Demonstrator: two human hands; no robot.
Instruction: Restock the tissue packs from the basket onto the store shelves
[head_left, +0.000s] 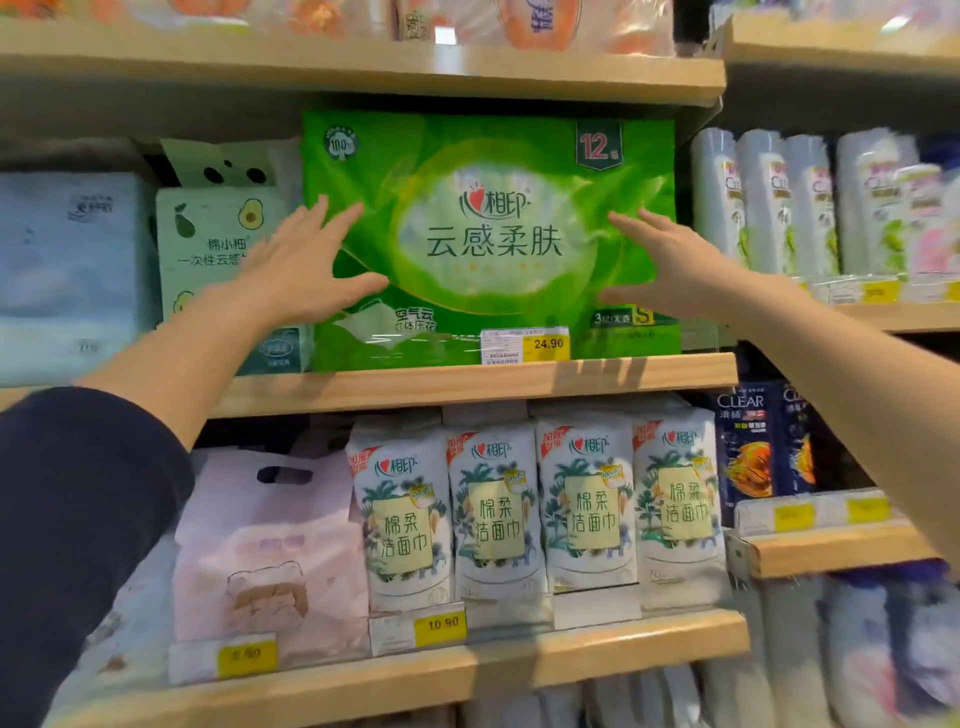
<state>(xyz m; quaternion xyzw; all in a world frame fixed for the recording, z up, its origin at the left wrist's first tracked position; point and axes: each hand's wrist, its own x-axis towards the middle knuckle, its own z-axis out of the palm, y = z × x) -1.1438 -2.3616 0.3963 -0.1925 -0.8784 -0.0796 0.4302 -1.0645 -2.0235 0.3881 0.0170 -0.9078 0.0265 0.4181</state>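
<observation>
**A:** Where do we find the task's item in this view?

**B:** We see the large green plastic-wrapped tissue pack (488, 239) standing upright on the middle light wooden shelf (623, 376). Its printed front faces us and its top sits close under the shelf above. A white-and-yellow price label (524, 344) at the shelf edge covers part of its lower front.

**A:** How do we read the two hands?

**B:** We see the left hand (306, 265) laid flat on the left of the pack's front. Its fingers (343, 218) are straight and spread apart, with the thumb held out low toward the middle. The right hand (670, 265) lies flat on the right of the front. Its fingers (634, 221) are straight and nearer together, with the thumb stretched leftward. Neither hand curls round the pack. The left arm carries a dark blue sleeve (78, 519) at the lower left.

**A:** What do we note around it?

**B:** Just left of the pack we see a pale green pack printed with avocados (218, 249). To the right, on the neighbouring unit, white shampoo bottles (769, 202) stand in a row. On the shelf below we count four white soft packs with yellow-green labels (493, 519) side by side. A pink pack with a cut-out handle (270, 545) sits to their left.
</observation>
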